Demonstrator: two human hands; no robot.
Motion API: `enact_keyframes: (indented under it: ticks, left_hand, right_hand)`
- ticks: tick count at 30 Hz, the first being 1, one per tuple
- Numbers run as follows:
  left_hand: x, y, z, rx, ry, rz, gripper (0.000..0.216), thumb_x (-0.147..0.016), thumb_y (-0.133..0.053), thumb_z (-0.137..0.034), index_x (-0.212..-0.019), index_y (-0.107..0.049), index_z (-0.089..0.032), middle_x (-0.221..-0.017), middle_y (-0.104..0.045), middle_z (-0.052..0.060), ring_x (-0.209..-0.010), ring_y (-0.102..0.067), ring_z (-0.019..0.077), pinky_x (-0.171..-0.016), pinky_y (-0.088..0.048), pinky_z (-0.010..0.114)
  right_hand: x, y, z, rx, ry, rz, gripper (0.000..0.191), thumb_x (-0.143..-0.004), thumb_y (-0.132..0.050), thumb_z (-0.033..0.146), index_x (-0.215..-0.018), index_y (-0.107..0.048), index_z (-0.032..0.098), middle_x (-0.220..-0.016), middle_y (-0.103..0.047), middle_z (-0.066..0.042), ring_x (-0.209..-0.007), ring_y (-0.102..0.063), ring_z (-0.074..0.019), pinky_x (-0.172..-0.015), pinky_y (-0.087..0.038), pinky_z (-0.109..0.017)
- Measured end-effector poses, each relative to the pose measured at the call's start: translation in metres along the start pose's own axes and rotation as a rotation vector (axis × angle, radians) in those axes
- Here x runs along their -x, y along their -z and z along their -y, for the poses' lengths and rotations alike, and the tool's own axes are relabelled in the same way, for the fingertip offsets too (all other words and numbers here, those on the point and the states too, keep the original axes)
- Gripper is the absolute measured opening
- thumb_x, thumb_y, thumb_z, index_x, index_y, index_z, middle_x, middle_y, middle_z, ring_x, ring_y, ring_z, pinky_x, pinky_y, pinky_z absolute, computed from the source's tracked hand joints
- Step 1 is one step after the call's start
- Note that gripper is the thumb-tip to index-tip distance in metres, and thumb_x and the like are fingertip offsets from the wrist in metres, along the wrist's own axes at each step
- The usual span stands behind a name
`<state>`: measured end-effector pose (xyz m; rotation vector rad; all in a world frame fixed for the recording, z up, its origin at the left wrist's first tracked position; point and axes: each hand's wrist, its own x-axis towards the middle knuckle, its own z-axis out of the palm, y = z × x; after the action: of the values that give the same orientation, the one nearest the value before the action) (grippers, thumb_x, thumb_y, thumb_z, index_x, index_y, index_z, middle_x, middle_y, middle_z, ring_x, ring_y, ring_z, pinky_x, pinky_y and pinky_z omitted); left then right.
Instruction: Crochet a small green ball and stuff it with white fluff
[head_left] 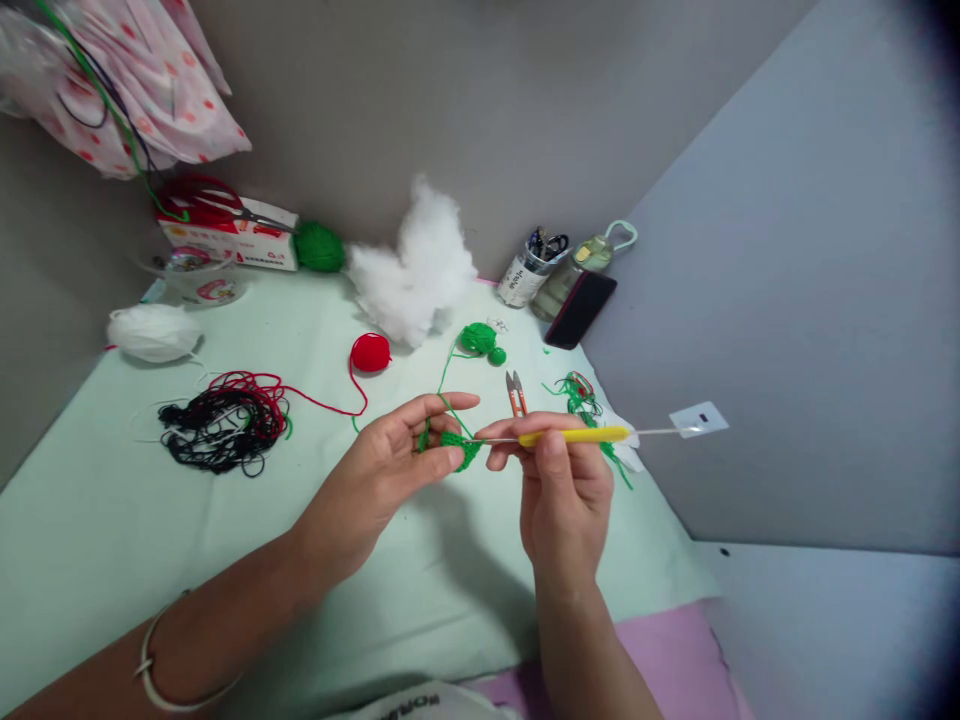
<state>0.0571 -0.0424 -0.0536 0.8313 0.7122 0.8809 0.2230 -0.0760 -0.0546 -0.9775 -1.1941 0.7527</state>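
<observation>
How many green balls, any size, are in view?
3: a large green yarn ball beside the white-and-red cardboard box; a medium green yarn ball to the front right of the fluffy white stuffing; a small green ball just right of that. More may be hidden.

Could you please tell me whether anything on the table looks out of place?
Mostly the black yarn: it lies in a loose, messy tangle to the left, whereas the red yarn ball is neatly wound.

Head-worn view, forward and down, hands near
</observation>
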Motion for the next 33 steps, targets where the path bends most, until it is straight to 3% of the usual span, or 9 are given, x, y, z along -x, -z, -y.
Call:
enact_keyframes:
  ticks: [8, 11, 13, 16, 19, 22, 26, 30, 33]
  left_hand:
    - [0.002, -0.009, 0.005, -0.204, -0.187, -0.235, 0.034, -0.08, -0.083, -0.018, -0.112, -0.079, -0.029, -0.085, -0.065, -0.002, -0.087, -0.059, 0.0189, -0.088, -0.045, 0.032]
    - [0.001, -0.008, 0.008, -0.041, -0.109, -0.173, 0.041, -0.078, -0.087, -0.02, -0.117, -0.079, -0.029, -0.085, -0.065, -0.002, -0.087, -0.06, 0.0174, -0.088, -0.047, 0.03]
    - [-0.002, -0.005, 0.009, 0.148, 0.031, -0.058, 0.044, -0.079, -0.087, -0.024, -0.121, -0.078, -0.026, -0.09, -0.068, 0.0, -0.088, -0.061, 0.017, -0.085, -0.049, 0.029]
    - [-0.007, -0.001, 0.008, 0.302, 0.155, 0.026, 0.035, -0.082, -0.085, -0.027, -0.115, -0.081, -0.02, -0.101, -0.072, 0.004, -0.09, -0.061, 0.0157, -0.085, -0.05, 0.028]
    - [-0.008, 0.0, 0.005, 0.277, 0.108, 0.022, 0.031, -0.084, -0.084, -0.025, -0.114, -0.082, -0.021, -0.097, -0.072, 0.002, -0.089, -0.06, 0.0137, -0.087, -0.048, 0.025]
    - [-0.006, -0.002, 0.004, 0.198, 0.054, 0.064, 0.031, -0.086, -0.084, -0.027, -0.117, -0.082, -0.026, -0.096, -0.074, 0.001, -0.095, -0.062, 0.0157, -0.091, -0.046, 0.027]
    - [-0.003, -0.004, 0.006, 0.122, 0.006, -0.001, 0.036, -0.083, -0.087, -0.027, -0.118, -0.081, -0.029, -0.094, -0.072, -0.001, -0.095, -0.06, 0.0154, -0.092, -0.045, 0.027]
    - [-0.007, -0.004, 0.011, 0.238, 0.077, -0.007, 0.039, -0.081, -0.088, -0.026, -0.119, -0.081, -0.028, -0.091, -0.072, 0.0, -0.092, -0.062, 0.0152, -0.088, -0.047, 0.027]
    - [-0.011, -0.001, 0.011, 0.35, 0.137, 0.031, 0.03, -0.081, -0.086, -0.027, -0.11, -0.085, -0.02, -0.101, -0.072, 0.004, -0.091, -0.061, 0.0137, -0.084, -0.049, 0.025]
  right_hand:
    - [0.013, 0.0, -0.011, 0.531, 0.528, 0.14, 0.031, -0.101, -0.054, 0.013, -0.125, -0.07, 0.025, -0.103, -0.08, -0.009, -0.088, -0.076, -0.0214, -0.071, -0.063, -0.036]
    - [0.015, 0.001, -0.021, 0.715, 0.636, 0.109, 0.036, -0.097, -0.062, 0.011, -0.128, -0.072, 0.027, -0.109, -0.079, -0.01, -0.094, -0.076, -0.0224, -0.075, -0.062, -0.035]
    - [0.015, 0.001, -0.024, 0.746, 0.633, 0.066, 0.039, -0.094, -0.066, 0.01, -0.125, -0.074, 0.032, -0.114, -0.078, -0.007, -0.098, -0.075, -0.0224, -0.077, -0.062, -0.035]
    - [0.012, 0.002, -0.018, 0.57, 0.489, 0.005, 0.033, -0.1, -0.06, 0.014, -0.12, -0.075, 0.033, -0.104, -0.078, -0.005, -0.089, -0.073, -0.0203, -0.074, -0.06, -0.037]
    - [0.006, 0.001, -0.01, 0.205, 0.253, -0.1, 0.025, -0.105, -0.054, 0.02, -0.108, -0.077, 0.029, -0.09, -0.076, -0.003, -0.071, -0.068, -0.0164, -0.063, -0.057, -0.033]
    - [0.002, -0.003, -0.009, 0.055, 0.143, -0.05, 0.021, -0.104, -0.058, 0.024, -0.102, -0.078, 0.027, -0.091, -0.076, -0.003, -0.072, -0.067, -0.0159, -0.062, -0.056, -0.032]
    - [0.006, -0.005, -0.013, 0.214, 0.214, 0.02, 0.025, -0.103, -0.058, 0.016, -0.11, -0.078, 0.028, -0.096, -0.078, -0.004, -0.081, -0.071, -0.0174, -0.069, -0.06, -0.033]
    - [0.013, 0.0, -0.016, 0.605, 0.505, 0.103, 0.037, -0.097, -0.064, 0.008, -0.124, -0.075, 0.029, -0.113, -0.078, -0.007, -0.099, -0.074, -0.0209, -0.079, -0.062, -0.034]
    - [0.01, 0.003, -0.015, 0.544, 0.512, 0.055, 0.033, -0.097, -0.064, 0.009, -0.121, -0.076, 0.028, -0.108, -0.078, -0.007, -0.093, -0.073, -0.0195, -0.076, -0.061, -0.033]
